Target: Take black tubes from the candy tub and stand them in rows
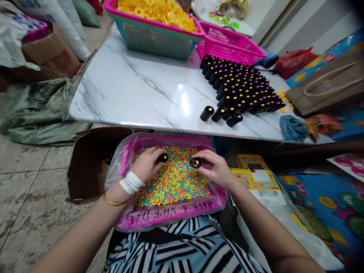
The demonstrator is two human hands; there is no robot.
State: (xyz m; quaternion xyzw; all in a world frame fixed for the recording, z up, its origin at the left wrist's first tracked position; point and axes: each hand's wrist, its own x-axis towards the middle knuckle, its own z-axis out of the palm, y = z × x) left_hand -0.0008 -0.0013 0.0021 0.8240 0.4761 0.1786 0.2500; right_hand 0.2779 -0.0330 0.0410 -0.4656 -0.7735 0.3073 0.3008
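Note:
A pink basket (125,163) lined with clear plastic rests at my lap, filled with small multicoloured beads (176,182). My left hand (147,163) is closed round a black cylinder (162,157) with a yellow dot on its end, just over the beads. On the basket's right side, my right hand (213,166) pinches another black cylinder (195,162), whose end shows a pink bead. On the table beyond, several like black cylinders (241,83) stand packed together, with yellow or pink dots on top. A few stand apart near the table's front edge.
The marble-patterned table (127,91) spans the area ahead. On it are a teal and pink basket (159,40) of yellow plastic parts, a pink basket (227,43) and a brown paper bag (327,83). An open cardboard box (85,167) is on the floor at left.

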